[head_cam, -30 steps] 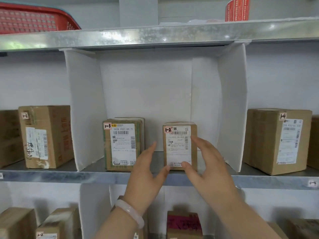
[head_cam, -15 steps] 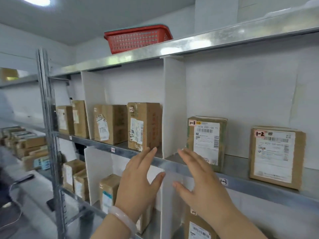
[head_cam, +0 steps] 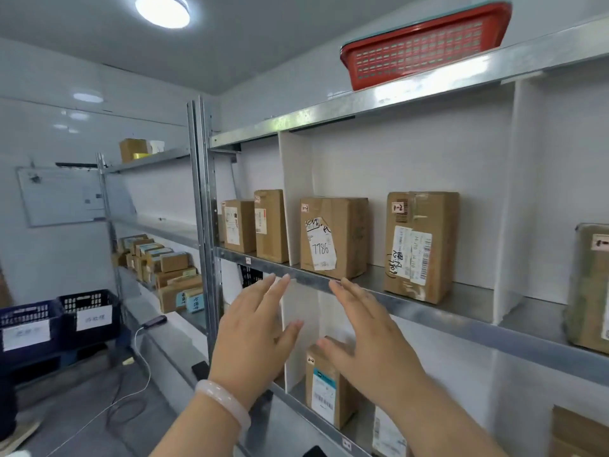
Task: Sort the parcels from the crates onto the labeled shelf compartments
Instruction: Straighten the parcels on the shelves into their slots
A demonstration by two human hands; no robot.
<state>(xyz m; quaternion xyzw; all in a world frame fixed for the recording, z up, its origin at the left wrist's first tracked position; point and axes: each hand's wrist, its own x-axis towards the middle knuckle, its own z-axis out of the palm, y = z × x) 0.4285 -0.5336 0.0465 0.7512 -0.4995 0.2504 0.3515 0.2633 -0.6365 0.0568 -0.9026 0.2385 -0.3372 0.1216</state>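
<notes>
1. While the left hand (head_cam: 253,338) and the right hand (head_cam: 369,344) are hanging in the air before the metal shelf (head_cam: 428,315), both are showing straight, spread fingers and are holding nothing.
2. Palms are facing each other with a narrow gap between them, thumbs near but apart.
3. Every parcel in view is sitting on a shelf board, none of them within either hand.
4. The "7786" parcel (head_cam: 333,237) is standing upright just above the fingertips of both hands, right of a white divider (head_cam: 291,199).
5. The taped parcel (head_cam: 420,245) is standing in that same compartment, farther right, apart from the right hand.
6. The lower parcel (head_cam: 326,387) is standing one board down, partly hidden behind the right hand; whether they are touching, I cannot tell.
7. Two dark blue crates (head_cam: 82,301) are sitting low at the left, well apart from the left hand.
8. A red basket (head_cam: 425,44) is resting on the top board, and a pale bracelet (head_cam: 224,400) is circling the left wrist.
</notes>
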